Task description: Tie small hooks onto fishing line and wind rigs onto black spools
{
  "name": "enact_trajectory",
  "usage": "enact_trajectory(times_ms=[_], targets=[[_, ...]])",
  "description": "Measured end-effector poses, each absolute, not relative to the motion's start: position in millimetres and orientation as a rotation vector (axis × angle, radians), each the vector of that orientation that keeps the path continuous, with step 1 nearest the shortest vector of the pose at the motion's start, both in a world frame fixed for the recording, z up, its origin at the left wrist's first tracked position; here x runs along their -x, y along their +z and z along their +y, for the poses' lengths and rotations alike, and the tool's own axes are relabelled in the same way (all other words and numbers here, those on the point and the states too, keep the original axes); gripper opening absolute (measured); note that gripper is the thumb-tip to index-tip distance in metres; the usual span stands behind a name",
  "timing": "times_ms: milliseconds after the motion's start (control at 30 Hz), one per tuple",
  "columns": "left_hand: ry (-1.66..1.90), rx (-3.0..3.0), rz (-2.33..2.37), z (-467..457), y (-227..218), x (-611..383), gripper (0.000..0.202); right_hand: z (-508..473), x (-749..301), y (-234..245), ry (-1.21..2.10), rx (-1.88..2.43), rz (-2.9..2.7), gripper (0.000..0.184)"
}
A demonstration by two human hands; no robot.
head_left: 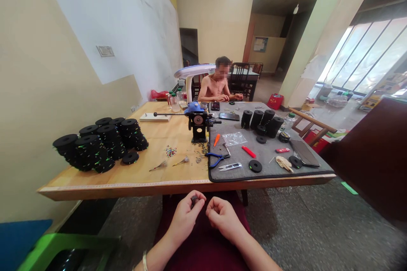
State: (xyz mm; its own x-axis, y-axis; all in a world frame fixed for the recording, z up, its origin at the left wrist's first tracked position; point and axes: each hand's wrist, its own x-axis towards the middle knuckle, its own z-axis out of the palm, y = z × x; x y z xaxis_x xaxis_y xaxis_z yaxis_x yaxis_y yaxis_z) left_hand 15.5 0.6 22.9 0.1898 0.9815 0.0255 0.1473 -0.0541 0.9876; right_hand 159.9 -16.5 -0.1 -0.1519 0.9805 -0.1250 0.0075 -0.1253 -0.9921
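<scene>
My left hand (187,213) is held over my lap, just off the table's front edge. Its fingers are closed around a small dark thing (193,200) that is too hidden to name. Beside it, a short gap away, my right hand (223,217) has its fingers curled in a pinch; what they hold, if anything, cannot be seen. On the table nearest my hands lie blue-handled pliers (218,161), thread snips (230,167) and a flat black foam spool (255,166). Two feathery bundles (161,164) and a heap of coloured beads (171,151) lie farther left.
Stacked black spools (90,148) stand at the left. A hand-cranked machine (199,126) and a lamp (188,87) occupy the middle. The grey mat (235,148) carries an orange-handled tool (216,140), a phone (229,116) and more spools (274,127). A person (214,87) sits opposite.
</scene>
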Motion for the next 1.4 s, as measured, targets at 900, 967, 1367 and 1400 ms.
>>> enact_trajectory(times_ms=[900,967,1367,1400], targets=[[0.826,-1.111,1.052,9.3,29.3,-14.7,0.029,-18.6,-164.5,1.4,1.454,1.233,-1.174,0.030],[0.861,-1.158,1.089,11.2,29.9,-13.5,0.029,-17.8,-166.8,0.4,1.477,1.217,-1.180,0.034],[0.812,-1.582,1.218,18.3,48.8,-15.3,0.026,0.2,-171.4,23.6,1.718,0.965,-1.042,0.039],[0.815,-1.605,1.235,19.8,50.5,-15.3,0.025,1.8,-170.3,24.8,1.715,0.972,-1.052,0.038]])
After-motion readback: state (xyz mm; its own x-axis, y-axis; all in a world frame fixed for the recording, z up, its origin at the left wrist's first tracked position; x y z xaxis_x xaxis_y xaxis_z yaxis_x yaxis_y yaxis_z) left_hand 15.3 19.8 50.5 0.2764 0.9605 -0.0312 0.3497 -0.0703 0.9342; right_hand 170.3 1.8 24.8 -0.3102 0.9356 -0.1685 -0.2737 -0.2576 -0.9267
